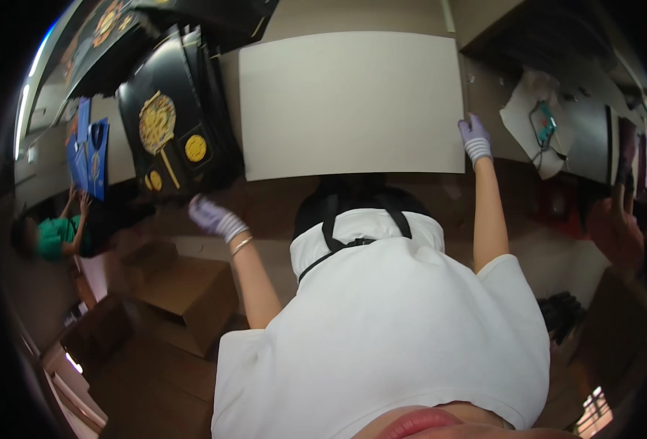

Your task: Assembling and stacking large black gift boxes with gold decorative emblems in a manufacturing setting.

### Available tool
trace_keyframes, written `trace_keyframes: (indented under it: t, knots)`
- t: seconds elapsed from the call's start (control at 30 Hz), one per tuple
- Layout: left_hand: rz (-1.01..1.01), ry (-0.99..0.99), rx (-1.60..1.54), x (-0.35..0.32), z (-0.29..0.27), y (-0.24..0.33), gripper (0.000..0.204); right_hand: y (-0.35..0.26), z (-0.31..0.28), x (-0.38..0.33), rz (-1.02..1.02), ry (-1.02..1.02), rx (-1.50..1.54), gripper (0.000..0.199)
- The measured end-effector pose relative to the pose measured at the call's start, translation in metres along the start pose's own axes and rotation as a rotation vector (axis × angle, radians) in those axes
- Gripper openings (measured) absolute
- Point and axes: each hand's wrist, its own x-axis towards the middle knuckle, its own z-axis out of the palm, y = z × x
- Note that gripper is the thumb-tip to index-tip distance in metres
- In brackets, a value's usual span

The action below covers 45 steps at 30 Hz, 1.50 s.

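A large blank pale sheet (352, 106) lies flat in front of me, its near edge hanging about level with the table's front. My right hand (475, 137), in a lilac glove with a white striped cuff, rests at the sheet's right edge with fingers stretched out. To the left sits a stack of black printed sheets or bags (170, 117) with a gold round pattern. Just below that stack is my left hand (215, 218), in a matching glove; its fingers are blurred and it stands apart from the pale sheet.
At the far left a person in green (53, 238) handles blue printed pieces (89, 154). A cardboard box (184, 285) stands on the floor at left. On the right, a teal tool (545, 124) lies on a white piece (517, 117); another person's arm (616, 227) shows beyond.
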Motion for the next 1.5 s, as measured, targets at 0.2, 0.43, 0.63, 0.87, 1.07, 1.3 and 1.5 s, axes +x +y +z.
trace_keyframes:
  t: [0.2, 0.43, 0.63, 0.87, 1.07, 1.3, 1.5]
  knots:
    - [0.524, -0.913, 0.563, -0.125, 0.077, 0.047, 0.048, -0.059, 0.016, 0.006, 0.196, -0.002, -0.506, 0.062]
    - [-0.662, -1.156, -0.277, -0.073, 0.103, 0.057, 0.059, -0.044, 0.021, -0.003, 0.063, -0.052, -0.528, 0.061]
    - [-1.181, -0.794, -1.127, 0.002, 0.044, 0.077, 0.049, -0.039, 0.034, -0.022, 0.114, -0.095, -0.549, 0.071]
    - [-1.094, -0.523, -0.837, 0.026, 0.041, 0.069, 0.029, -0.032, 0.037, -0.007, 0.157, -0.102, -0.634, 0.076]
    - [-0.916, -0.637, -0.700, 0.056, 0.049, 0.069, 0.025, -0.022, 0.052, -0.010, 0.224, -0.076, -0.681, 0.080]
    - [-1.120, -0.664, -0.595, 0.054, 0.052, 0.074, 0.046, -0.026, 0.043, -0.015, 0.169, -0.093, -0.648, 0.078]
    - [-1.133, -0.779, -0.420, 0.042, 0.041, 0.085, 0.062, -0.001, 0.035, -0.013, 0.096, 0.012, -0.479, 0.069]
